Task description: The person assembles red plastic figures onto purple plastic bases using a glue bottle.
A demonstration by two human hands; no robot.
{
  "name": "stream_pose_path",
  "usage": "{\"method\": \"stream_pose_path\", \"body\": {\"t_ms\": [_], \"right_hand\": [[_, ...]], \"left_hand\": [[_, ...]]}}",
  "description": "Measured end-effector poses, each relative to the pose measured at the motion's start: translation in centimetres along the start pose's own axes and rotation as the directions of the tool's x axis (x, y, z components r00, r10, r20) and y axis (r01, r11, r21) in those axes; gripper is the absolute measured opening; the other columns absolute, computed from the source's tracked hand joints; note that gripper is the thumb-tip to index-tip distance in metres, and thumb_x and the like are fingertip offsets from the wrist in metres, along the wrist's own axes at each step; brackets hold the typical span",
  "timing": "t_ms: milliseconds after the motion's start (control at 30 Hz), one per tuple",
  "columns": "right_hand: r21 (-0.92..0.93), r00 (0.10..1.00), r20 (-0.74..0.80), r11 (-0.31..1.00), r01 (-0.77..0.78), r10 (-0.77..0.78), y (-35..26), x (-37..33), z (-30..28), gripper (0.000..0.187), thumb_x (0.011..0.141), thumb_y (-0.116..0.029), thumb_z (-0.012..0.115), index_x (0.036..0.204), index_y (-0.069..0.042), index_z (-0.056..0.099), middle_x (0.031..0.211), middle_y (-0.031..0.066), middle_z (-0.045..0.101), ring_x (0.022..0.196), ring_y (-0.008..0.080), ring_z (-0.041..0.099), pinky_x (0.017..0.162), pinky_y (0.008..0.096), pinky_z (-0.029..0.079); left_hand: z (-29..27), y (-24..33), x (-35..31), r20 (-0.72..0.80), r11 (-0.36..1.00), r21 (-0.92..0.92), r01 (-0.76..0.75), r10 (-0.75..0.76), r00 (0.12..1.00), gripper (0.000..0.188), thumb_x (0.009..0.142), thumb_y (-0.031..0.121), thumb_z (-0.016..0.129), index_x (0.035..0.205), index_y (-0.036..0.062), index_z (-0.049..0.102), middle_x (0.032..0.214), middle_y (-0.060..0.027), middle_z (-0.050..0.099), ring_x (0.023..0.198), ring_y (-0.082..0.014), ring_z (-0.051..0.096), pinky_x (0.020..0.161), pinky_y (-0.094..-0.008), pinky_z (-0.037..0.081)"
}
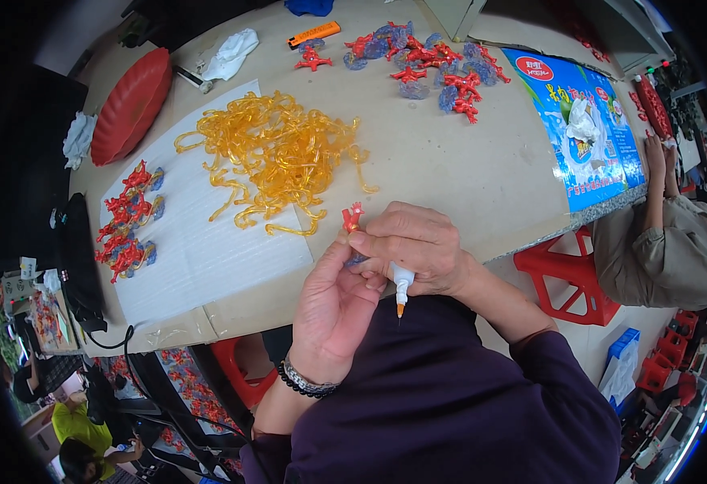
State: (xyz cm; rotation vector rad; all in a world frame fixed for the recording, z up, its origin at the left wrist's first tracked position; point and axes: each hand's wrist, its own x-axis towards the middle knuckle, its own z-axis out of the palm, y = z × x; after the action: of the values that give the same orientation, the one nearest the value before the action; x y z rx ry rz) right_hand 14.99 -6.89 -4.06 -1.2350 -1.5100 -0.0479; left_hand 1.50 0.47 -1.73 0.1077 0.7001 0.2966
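Observation:
Above the table's near edge, my left hand (331, 305) is closed on a small red figurine (353, 216) with a translucent bluish base, mostly hidden by the fingers. My right hand (424, 246) presses thumb and finger against the same figurine. Tucked in that hand's other fingers is a white glue bottle (403, 278), its thin amber tip pointing down toward me. Ahead of both hands lies a tangled heap of yellow translucent curly strips (277, 153) on a white foam sheet (180, 266). Several red figurines with yellow strips (130, 214) stand on the sheet's left side.
More red figurines on bluish bases (442, 60) cluster at the far side, beside an orange utility knife (314, 33). A red scalloped tray (132, 105) and crumpled tissue (231, 54) lie far left. Right are a blue printed cardboard (567, 153), a red stool (567, 274) and another person (656, 250).

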Motion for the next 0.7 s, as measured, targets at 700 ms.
{"method": "stream_pose_path", "body": {"t_ms": [700], "right_hand": [[0.366,0.717,0.174,0.632,-0.684,0.675,-1.5,0.7,-1.3,0.009,0.075,-0.002,0.074,0.076,-0.001,0.065,0.073,0.0035,0.060,0.067,0.0110,0.053,0.061,0.0246,0.041]], "left_hand": [[-0.6,0.0,0.3,0.189,0.787,0.384,-0.483,0.446,0.875,0.012,0.093,0.012,0.058,0.101,0.0024,0.058,0.088,-0.0054,0.065,0.065,-0.0088,0.058,0.058,-0.0245,0.050]]}}
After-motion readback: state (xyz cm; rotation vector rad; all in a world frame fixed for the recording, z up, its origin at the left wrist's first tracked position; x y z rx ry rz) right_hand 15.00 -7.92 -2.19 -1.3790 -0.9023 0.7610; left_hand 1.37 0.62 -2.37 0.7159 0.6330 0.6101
